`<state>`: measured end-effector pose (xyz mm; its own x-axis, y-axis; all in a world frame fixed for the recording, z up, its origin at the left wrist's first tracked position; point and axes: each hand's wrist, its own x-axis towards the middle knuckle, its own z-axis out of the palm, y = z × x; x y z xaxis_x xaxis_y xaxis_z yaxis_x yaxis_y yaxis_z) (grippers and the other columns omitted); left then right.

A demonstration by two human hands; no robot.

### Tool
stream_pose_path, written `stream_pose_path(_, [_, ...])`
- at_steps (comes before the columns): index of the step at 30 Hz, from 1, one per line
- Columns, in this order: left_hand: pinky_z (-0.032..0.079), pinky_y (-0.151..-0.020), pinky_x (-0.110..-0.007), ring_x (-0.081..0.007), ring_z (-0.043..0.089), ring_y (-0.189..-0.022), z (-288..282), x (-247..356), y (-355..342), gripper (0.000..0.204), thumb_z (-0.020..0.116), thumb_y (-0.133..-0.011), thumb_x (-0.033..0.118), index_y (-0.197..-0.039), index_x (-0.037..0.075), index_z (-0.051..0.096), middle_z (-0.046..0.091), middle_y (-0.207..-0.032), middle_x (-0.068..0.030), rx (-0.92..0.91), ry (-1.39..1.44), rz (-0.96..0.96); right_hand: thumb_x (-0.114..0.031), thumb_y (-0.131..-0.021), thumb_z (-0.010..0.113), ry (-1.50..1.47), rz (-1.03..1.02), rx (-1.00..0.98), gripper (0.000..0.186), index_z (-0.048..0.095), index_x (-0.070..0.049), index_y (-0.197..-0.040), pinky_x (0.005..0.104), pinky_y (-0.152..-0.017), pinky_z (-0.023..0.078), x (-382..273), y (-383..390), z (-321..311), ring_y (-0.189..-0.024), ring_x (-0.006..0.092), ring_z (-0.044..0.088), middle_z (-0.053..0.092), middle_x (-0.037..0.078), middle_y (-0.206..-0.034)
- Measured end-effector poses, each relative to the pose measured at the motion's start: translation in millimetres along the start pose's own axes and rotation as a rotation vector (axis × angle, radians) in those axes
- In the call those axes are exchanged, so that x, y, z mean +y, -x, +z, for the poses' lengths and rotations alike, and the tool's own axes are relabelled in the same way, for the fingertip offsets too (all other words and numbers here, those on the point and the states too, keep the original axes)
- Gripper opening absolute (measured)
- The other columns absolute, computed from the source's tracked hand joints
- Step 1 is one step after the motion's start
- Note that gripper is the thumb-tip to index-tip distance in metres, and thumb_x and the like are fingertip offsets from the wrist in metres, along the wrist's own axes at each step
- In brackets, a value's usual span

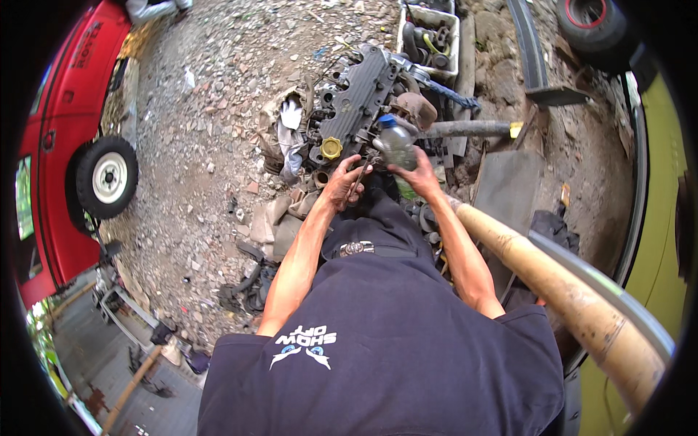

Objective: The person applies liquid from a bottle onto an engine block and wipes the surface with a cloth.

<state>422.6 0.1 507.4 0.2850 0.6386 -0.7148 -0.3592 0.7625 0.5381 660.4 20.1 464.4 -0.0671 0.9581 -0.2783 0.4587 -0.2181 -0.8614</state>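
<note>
My right hand (416, 176) is closed around a clear plastic bottle (398, 145) with a blue cap. The bottle is slightly blurred, and what is inside looks greyish. In my left hand (343, 184) the fingers pinch a thin, dark, rod-like metal piece (361, 176), whose kind I cannot make out. Just beyond both hands lies a greasy car engine (361, 98) with a ribbed grey cover and a yellow filler cap (331, 148). Left of the engine, white and grey rags (291, 131) are bunched up.
A white crate (455, 43) of hoses and parts stands beyond the engine. A thick bamboo pole (552, 291) slants along my right side. A red vehicle (65, 145) stands on the left, a yellow-green one (663, 182) on the right. Gravel (196, 131) covers the ground.
</note>
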Motion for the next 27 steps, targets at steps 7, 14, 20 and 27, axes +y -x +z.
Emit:
stream_pose_path(7, [0.031,-0.036,-0.021,-0.0066,0.048,-0.047,-19.4,21.1,5.0,0.068,0.079,-0.079,0.037,-0.131,0.011,0.042,0.055,-0.074,0.0006,0.017,-0.333,0.005,-0.017,-0.068,0.081,0.188,-0.417,0.067,0.076,0.048,-0.003,-0.135,0.0448,-0.091,0.047,-52.5,22.4,92.8,-0.107,0.0367,0.056,0.056,0.018,-0.110])
stream_pose_path(14, [0.034,-0.039,-0.024,-0.0068,0.048,-0.048,-41.7,32.5,12.2,0.039,0.076,-0.082,0.028,-0.108,0.004,0.060,0.063,-0.074,-0.0020,0.114,-0.499,0.384,-0.018,-0.073,0.078,0.291,-0.358,0.350,0.065,0.050,-0.001,-0.129,0.0448,-0.092,0.046,-88.3,45.9,128.5,-0.112,0.0371,0.054,0.055,0.018,-0.117])
stream_pose_path(20, [0.039,-0.042,-0.028,-0.0103,0.049,-0.049,-36.8,47.1,5.3,0.038,0.079,-0.079,0.029,-0.096,0.000,0.060,0.063,-0.074,-0.0039,0.294,-0.369,0.458,-0.015,-0.086,0.067,-0.038,-0.058,0.149,0.024,0.058,0.000,-0.102,0.0379,-0.079,0.052,-128.4,76.7,138.4,-0.096,0.0320,0.066,0.066,0.018,-0.101])
stream_pose_path(27, [0.047,-0.082,-0.036,-0.0218,0.058,-0.092,-30.5,47.6,-13.2,0.052,0.078,-0.080,0.032,-0.112,-0.002,0.056,0.062,-0.103,-0.0107,0.358,-0.173,0.589,-0.007,-0.089,0.062,-0.703,0.158,-0.154,0.050,0.039,-0.004,-0.133,0.0352,-0.087,0.051,-100.9,65.9,162.9,-0.103,0.0236,0.066,0.067,0.016,-0.110])
